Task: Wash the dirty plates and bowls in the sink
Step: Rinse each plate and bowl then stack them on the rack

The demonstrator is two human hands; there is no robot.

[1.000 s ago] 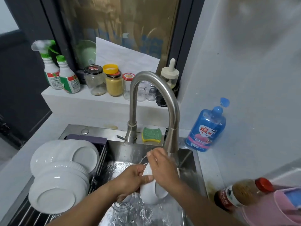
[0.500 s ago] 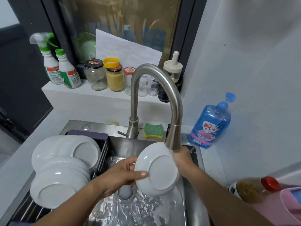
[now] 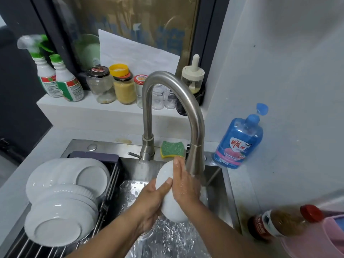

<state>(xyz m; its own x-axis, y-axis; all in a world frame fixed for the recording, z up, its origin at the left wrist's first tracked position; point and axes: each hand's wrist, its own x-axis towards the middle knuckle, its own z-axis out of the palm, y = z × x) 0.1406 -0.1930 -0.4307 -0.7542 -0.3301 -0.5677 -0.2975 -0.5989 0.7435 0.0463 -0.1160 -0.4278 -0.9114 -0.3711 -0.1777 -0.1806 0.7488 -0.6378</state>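
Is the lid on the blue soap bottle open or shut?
Open. The blue soap bottle has its little flip lid tipped up and back, off the spout.

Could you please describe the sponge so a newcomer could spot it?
Find the tall curved steel faucet at the stainless sink. On the ledge right of its base lies a wavy-edged sponge, green above, yellow beneath. Unlike the upright blue soap bottle farther right, it lies flat.

A home kitchen: steel sink point(image 3: 229, 185) with faucet point(image 3: 186, 101), washed plates point(image 3: 67, 185) racked, condiment jars point(image 3: 123, 88) on the sill.
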